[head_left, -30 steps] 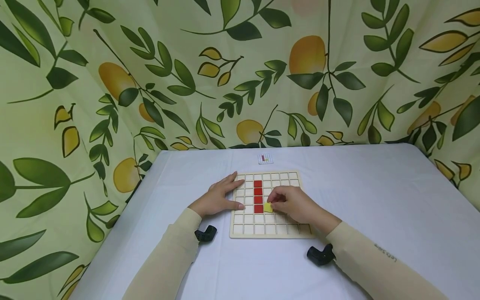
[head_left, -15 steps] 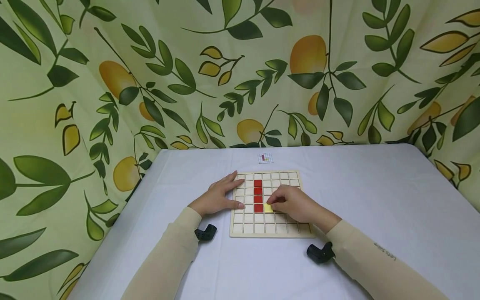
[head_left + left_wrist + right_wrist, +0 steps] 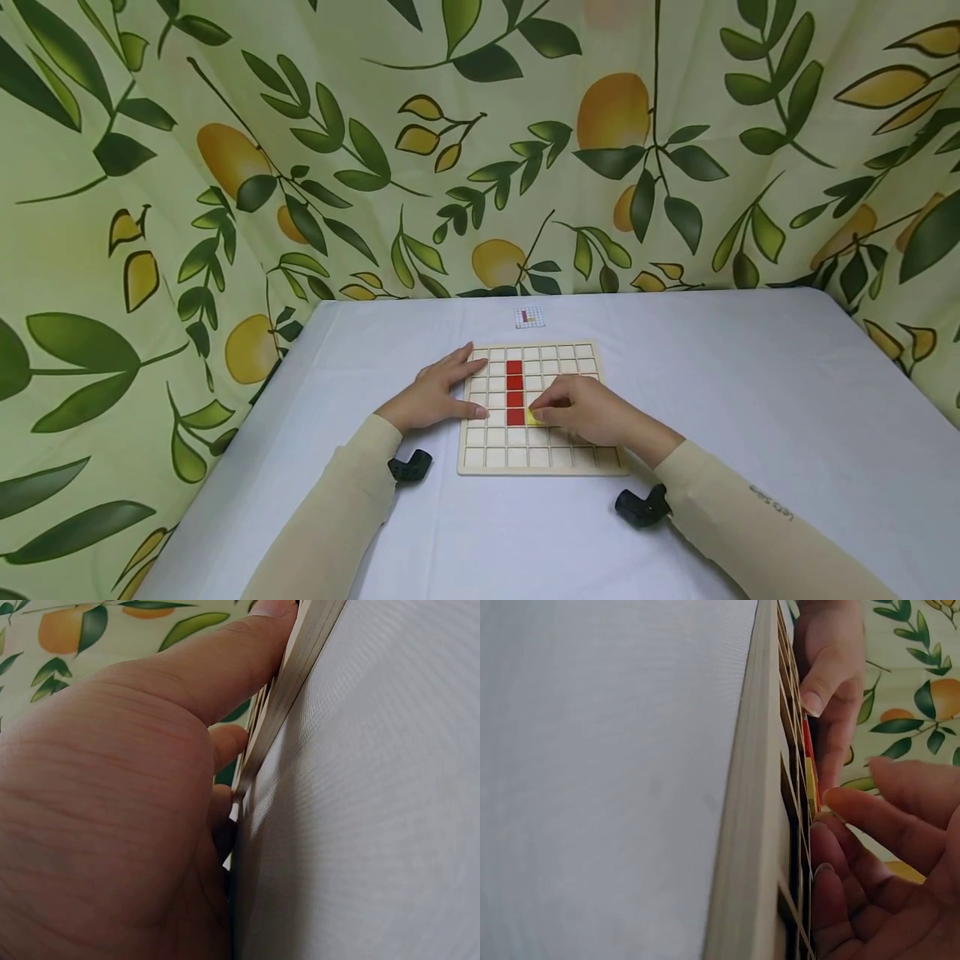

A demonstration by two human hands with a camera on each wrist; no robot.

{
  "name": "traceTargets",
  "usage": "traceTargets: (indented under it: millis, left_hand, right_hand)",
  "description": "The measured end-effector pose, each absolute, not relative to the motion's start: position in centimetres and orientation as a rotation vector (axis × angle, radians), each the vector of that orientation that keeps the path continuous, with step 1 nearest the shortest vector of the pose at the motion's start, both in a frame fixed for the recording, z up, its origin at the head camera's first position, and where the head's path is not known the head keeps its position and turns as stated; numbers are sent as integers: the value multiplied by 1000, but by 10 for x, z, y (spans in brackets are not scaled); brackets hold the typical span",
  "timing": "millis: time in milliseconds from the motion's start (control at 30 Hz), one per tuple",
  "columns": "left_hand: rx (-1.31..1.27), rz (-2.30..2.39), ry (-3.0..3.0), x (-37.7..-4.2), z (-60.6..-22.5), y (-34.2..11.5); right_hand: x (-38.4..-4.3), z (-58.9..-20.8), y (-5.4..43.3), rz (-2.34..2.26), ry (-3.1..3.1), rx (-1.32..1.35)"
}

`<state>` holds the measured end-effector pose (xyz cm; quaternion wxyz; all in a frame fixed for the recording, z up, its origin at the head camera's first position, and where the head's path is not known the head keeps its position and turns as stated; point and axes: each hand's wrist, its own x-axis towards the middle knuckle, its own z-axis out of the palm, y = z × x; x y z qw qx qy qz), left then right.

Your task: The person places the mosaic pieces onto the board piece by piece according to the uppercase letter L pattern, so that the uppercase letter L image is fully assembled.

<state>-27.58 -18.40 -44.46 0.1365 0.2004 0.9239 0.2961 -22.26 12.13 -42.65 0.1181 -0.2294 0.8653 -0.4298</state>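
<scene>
A light wooden grid board (image 3: 495,458) lies on the table, with a column of red tiles (image 3: 514,392) set in its cells. My left hand (image 3: 431,396) rests on the board's left edge, fingers spread and thumb over the outer cells. In the left wrist view, its thumb (image 3: 232,660) lies along the wooden rim. My right hand (image 3: 581,408) is over the middle of the board, thumb and fingertips at a yellow tile (image 3: 533,418) beside the lowest red one. In the right wrist view, the yellow tile (image 3: 811,784) sits low at the grid, fingertips right at its edge.
A small card (image 3: 529,317) printed with a coloured grid lies behind the board. White cloth covers the table (image 3: 750,400). A leaf-and-fruit patterned curtain (image 3: 495,167) hangs behind and to the left. Black wrist mounts (image 3: 410,467) stick out from both sleeves.
The yellow tile, tilted at first, has come down flat into the cell right of the lowest red tile. The right fingertips have shifted slightly left over it. My left hand has stayed put.
</scene>
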Motion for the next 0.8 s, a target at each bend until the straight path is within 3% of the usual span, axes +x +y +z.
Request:
traceTargets:
  millis: [433, 800]
  left_hand:
    - [595, 854, 2686, -274, -444, -183]
    - [585, 864, 2689, -274, -444, -184]
  right_hand:
    - [-214, -421, 140, -1514, 2353, -600]
    - [-208, -401, 175, -1729, 2202, -724]
